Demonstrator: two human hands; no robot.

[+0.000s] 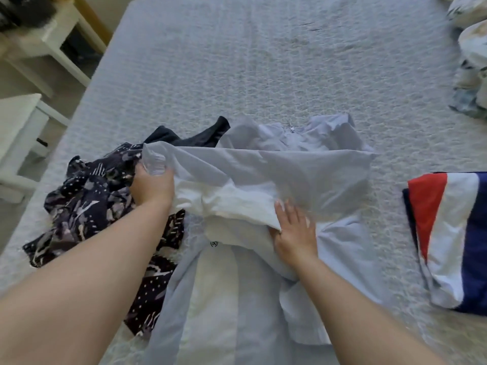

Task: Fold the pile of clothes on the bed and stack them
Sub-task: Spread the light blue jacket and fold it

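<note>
Bed: a pale quilt [263,61] is covering the whole surface, its stitched texture running away from the person toward the far edge.
Room: white shelving [39,43] is standing to the left of the bed, over beige floor; it is blurred.
Pillows: patterned bedding [471,61] is bunching at the right edge.
Folded item: a red, white and navy garment [448,238] is lying flat on the quilt at the right, well apart from the pile.
Pile: a dark print garment [87,206] is sprawling to the left, with a black piece [189,137] poking out behind it, both partly under the shirt.
Shirt: a pale blue shirt [263,167] is lying in the middle of the bed, its upper part lifting in a fold.
Left hand [152,185]: gripping a bunched edge of the shirt over the dark print garment.
Right hand [295,230]: pressing on the shirt with fingers straight and spread.
</note>
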